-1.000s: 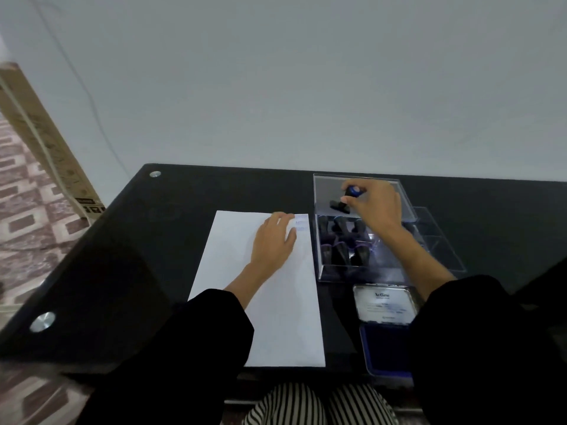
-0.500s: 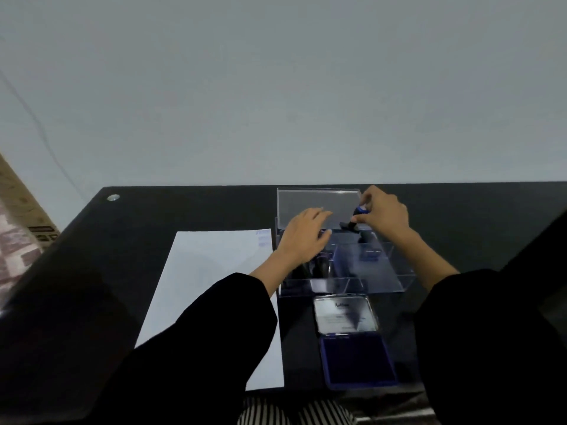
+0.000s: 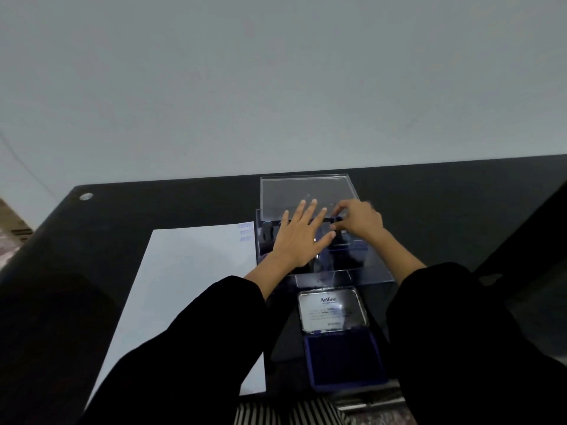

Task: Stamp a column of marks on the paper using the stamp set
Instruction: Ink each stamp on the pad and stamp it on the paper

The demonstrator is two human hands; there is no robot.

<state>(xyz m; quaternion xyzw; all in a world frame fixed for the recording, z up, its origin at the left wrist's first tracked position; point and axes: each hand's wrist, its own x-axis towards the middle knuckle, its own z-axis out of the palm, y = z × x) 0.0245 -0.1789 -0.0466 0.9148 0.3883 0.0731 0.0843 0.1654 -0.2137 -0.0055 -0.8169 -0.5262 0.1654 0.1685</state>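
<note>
1. The paper (image 3: 190, 286) lies lengthwise on the black table (image 3: 92, 271), just left of the stamp set, so a stamp has only a short way to travel.
2. Three faint blue marks (image 3: 245, 232) sit stacked in the paper's far right corner. The column looks barely started, with most of the right edge bare.
3. The left hand (image 3: 299, 237) is spread flat, fingers straight, over the clear box (image 3: 343, 278), probably to steady it. I cannot tell whether it presses down.
4. The right hand (image 3: 359, 220) curls over the box's far side, fingertips pinching a small blue-topped stamp (image 3: 338, 219) low among the compartments. It is either seating that stamp or lifting it out.
5. The ink pad (image 3: 345, 360) lies open nearest the person, its lid (image 3: 333, 308) folded back, ready for inking.
</note>
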